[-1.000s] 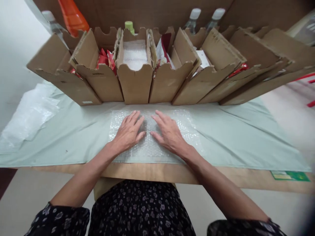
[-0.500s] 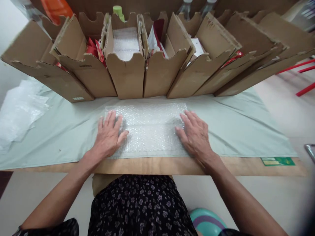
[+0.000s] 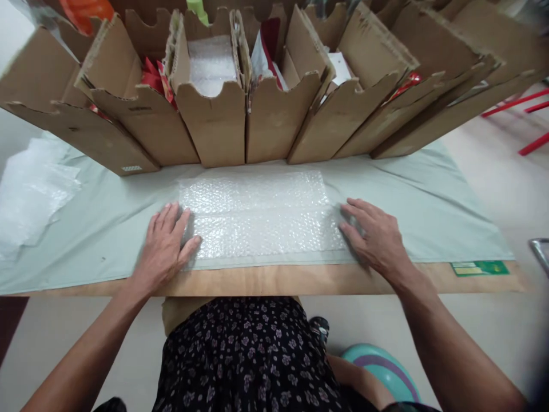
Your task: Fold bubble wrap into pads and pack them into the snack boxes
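A clear sheet of bubble wrap (image 3: 261,214) lies flat on the pale green cloth, with a crease running across its middle. At its left edge rests my left hand (image 3: 165,243), fingers apart, the thumb touching the wrap and nothing held. My right hand (image 3: 375,234) is just beyond the right edge of the sheet, fingers stretched out and the hand holding nothing. Whether its fingertips touch the cloth or hover slightly over it, I cannot tell.
A row of cardboard bins (image 3: 223,131) stands along the back, holding red packets (image 3: 156,77), folded bubble wrap (image 3: 212,63) and a white box (image 3: 339,68). More clear plastic wrap (image 3: 32,197) lies at left. A green packet (image 3: 479,268) sits near the right front edge.
Both hands have slid outward, the left hand to the left and the right hand to the right, off the middle of the wrap. The camera view has shifted slightly.
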{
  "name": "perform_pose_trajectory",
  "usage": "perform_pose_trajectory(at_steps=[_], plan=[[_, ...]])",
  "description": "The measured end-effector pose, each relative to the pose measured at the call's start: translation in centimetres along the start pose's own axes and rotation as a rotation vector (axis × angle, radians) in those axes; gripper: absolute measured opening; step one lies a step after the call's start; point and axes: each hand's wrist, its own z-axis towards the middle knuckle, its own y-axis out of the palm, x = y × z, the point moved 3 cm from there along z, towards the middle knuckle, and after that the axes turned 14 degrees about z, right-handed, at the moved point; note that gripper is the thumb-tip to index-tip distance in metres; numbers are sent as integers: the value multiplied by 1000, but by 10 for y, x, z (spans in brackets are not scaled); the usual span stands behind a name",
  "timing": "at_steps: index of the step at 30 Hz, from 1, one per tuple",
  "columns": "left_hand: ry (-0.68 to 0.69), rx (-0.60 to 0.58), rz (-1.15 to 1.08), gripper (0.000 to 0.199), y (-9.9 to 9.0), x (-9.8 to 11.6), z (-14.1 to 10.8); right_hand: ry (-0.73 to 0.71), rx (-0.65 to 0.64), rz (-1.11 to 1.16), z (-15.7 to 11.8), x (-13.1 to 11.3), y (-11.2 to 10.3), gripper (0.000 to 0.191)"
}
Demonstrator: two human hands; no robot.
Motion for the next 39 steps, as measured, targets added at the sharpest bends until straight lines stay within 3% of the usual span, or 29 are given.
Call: perform_pose_trajectory(at_steps=[3, 6, 8, 12, 18, 22, 25, 30, 39], plan=[[106, 64, -42, 58, -10, 14, -3, -81, -74, 9, -19, 0, -13, 46], [190, 65, -95, 55, -14, 32, 5, -135, -164, 29, -19, -11, -7, 48], [227, 22, -112, 58, -12, 39, 10, -147, -157, 76, -12, -18, 1, 41], [250, -49, -124, 67, -12, 41, 8, -98, -27, 284, 0, -28, 6, 28], [201, -34, -145, 66, -13, 30, 1, 141, 220, 650, 2, -31, -7, 25], [109, 58, -281, 35, -21, 20, 5, 185, 373, 720, -2, -31, -19, 28], [-73, 60, -457, 23, -35, 9, 7, 243, 459, 722, -6, -29, -25, 27], [-316, -18, -608, 25, -46, -1, 11, 291, 406, 630, -3, -27, -19, 30], [-403, -108, -384, 34, -22, 7, 25, 269, 359, 331, 5, -8, 16, 24]])
